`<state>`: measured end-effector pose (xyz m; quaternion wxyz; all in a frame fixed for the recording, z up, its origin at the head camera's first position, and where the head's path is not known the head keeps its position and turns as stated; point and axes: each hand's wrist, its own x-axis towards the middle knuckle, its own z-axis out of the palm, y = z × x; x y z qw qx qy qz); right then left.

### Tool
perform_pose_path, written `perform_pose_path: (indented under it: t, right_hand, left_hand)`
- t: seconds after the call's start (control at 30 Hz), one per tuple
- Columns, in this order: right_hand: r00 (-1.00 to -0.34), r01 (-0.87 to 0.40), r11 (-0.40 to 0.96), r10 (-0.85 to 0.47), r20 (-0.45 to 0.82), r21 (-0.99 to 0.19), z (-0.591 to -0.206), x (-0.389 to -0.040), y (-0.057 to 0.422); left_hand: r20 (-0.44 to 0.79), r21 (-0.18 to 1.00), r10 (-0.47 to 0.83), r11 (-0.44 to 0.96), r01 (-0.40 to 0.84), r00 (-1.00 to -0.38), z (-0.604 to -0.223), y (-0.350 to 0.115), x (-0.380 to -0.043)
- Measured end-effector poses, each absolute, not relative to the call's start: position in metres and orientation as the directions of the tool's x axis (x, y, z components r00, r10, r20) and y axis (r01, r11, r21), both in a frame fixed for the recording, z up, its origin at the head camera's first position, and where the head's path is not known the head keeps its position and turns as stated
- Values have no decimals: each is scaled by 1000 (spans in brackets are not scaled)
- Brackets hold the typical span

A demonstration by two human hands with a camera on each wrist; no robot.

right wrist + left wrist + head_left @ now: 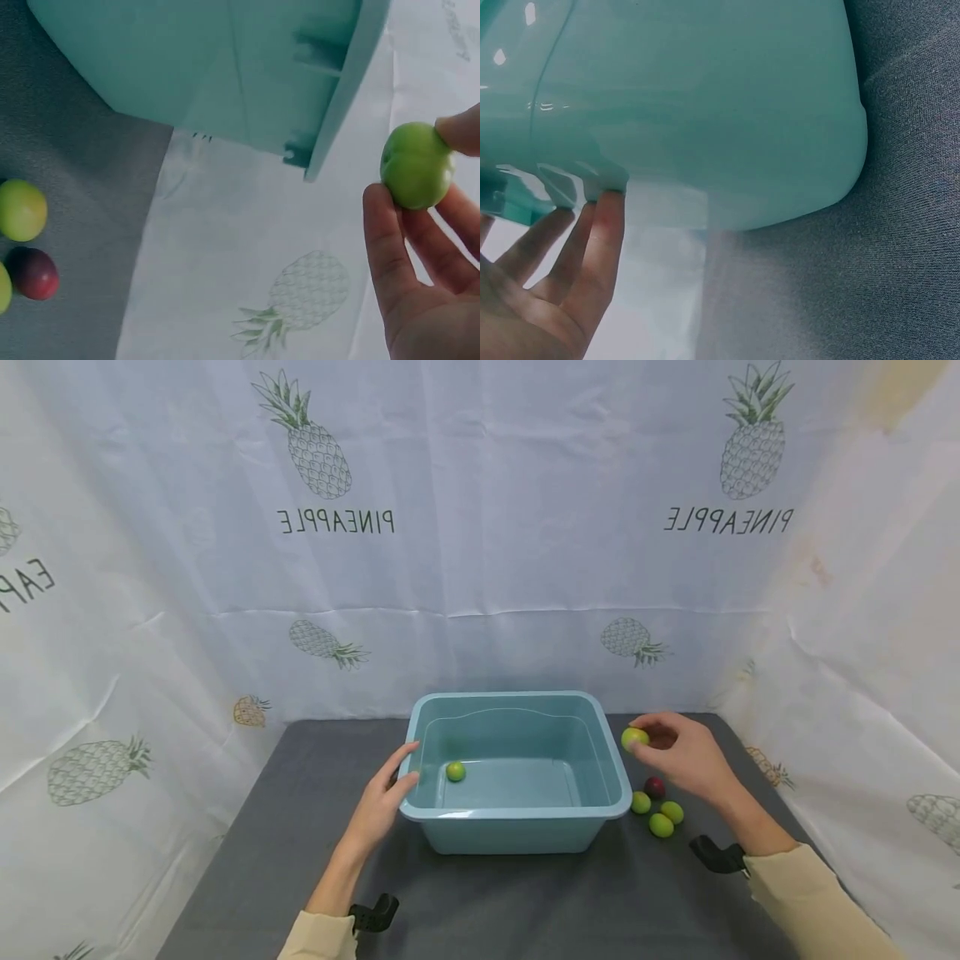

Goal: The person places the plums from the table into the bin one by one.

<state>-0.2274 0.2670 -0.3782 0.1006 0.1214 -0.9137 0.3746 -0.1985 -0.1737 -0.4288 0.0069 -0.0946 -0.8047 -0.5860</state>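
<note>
A light-blue plastic basin (pixel 517 835) stands on the dark table, with one green plum (pixel 455 771) lying inside near its left wall. My left hand (pixel 381 802) holds the basin's left rim; in the left wrist view its fingertips (pixel 609 206) touch the outer wall below the rim. Beyond the opposite rim, my right hand (pixel 686 756) pinches another green plum (pixel 417 165) between thumb and fingers, above the table. Beneath that hand, several green plums (pixel 661 825) and one dark red plum (pixel 655 788) lie beside the basin.
The dark grey cloth (pixel 315 810) covers the table. White curtains (pixel 510 568) printed with pineapples hang behind the basin and along both sides. Each wrist carries a black band (pixel 375 913).
</note>
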Motion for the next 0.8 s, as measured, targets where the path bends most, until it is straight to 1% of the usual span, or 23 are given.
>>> perform_pose_path:
  t: [0.17, 0.27, 0.43, 0.6, 0.8]
  right_hand:
    - [-949, -303, 694, -157, 274, -653, -370, -225, 258]
    - [-948, -309, 685, -169, 269, -659, -364, -226, 252]
    - [-944, -326, 682, -199, 263, -655, -354, -230, 241]
    - [-938, -347, 650, -243, 248, -676, -342, -233, 227]
    - [-917, -398, 596, -289, 276, -698, -334, -240, 213]
  left_hand:
    - [130, 943, 136, 287, 165, -982, -448, -180, -207]
    - [143, 941, 131, 290, 176, -981, -453, -182, -211]
    - [162, 940, 127, 284, 192, -979, -454, -181, -212]
    - [166, 939, 117, 286, 193, -979, -453, -178, -212]
    - [167, 937, 114, 291, 193, -979, -453, -176, -211]
